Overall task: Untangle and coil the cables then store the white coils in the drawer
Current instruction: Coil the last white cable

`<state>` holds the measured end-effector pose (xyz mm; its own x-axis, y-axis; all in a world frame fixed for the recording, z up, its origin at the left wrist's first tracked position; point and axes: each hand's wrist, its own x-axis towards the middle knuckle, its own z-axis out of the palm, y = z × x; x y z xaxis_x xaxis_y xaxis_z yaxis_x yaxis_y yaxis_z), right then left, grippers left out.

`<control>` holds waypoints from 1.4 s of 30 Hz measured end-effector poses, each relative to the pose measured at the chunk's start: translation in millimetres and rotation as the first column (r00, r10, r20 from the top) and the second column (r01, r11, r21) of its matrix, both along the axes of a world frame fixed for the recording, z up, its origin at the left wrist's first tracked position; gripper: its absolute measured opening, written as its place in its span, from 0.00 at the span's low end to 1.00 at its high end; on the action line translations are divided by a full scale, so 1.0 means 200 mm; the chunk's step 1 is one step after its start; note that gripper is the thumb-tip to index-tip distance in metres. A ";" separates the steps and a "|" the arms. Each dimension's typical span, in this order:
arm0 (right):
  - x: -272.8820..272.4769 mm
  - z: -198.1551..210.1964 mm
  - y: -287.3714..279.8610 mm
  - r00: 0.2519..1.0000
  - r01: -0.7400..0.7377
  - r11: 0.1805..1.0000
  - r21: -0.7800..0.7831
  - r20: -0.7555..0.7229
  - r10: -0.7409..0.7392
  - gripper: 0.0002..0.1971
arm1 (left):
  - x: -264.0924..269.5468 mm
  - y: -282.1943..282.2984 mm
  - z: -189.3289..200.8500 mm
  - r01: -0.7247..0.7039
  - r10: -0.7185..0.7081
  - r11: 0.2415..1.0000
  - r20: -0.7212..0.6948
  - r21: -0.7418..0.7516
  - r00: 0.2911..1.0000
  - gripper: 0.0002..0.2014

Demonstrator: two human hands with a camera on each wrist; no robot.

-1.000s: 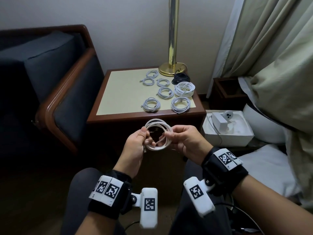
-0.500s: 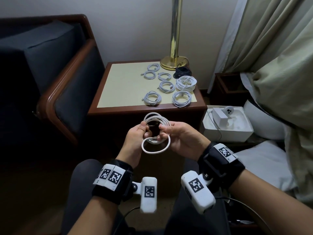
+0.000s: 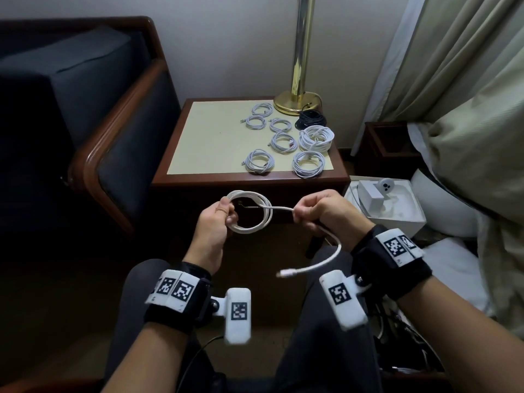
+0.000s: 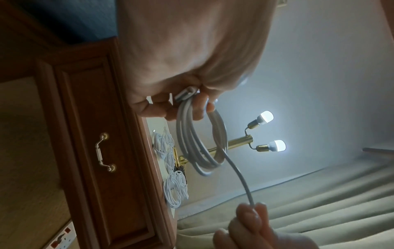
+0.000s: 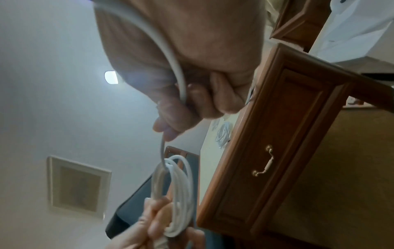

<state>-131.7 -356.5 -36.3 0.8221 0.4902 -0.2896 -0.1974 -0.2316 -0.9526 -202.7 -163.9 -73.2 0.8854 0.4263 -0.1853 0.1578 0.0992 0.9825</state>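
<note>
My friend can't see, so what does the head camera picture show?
Two hands hold a white cable: the left hand grips its coil, the right hand pinches the loose tail. Behind, seven white coils and one black coil lie on a table.

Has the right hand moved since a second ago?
Yes. The right hand has pulled rightward away from the white cable coil, now below the side table front's right corner, drawing the tail out.

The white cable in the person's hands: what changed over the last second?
The right hand moved rightward away from the left hand, pulling a length of the white cable out of the coil; its plug end now dangles free. The left hand still grips the coil. The coils on the side table and the closed drawer are unchanged.
</note>
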 end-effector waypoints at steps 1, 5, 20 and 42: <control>0.00 0.01 -0.01 1.000 -0.014 1.000 0.008 0.017 0.014 0.14 | 0.00 0.01 0.00 -0.002 0.002 1.000 -0.006 -0.002 1.000 0.19; -0.03 -0.03 0.02 0.995 -0.034 0.997 -0.072 0.090 0.040 0.11 | -0.01 0.02 0.03 -0.013 0.013 0.999 0.024 -0.029 1.000 0.19; -0.09 -0.13 0.13 0.975 0.213 0.975 -0.059 0.072 -0.209 0.12 | 0.00 -0.21 0.06 0.037 -0.004 0.893 0.075 -0.448 0.997 0.16; -0.09 -0.08 0.15 0.917 0.257 0.862 0.436 -0.391 -0.076 0.09 | -0.02 -0.24 0.01 0.036 -0.073 0.955 -0.115 -0.296 0.991 0.15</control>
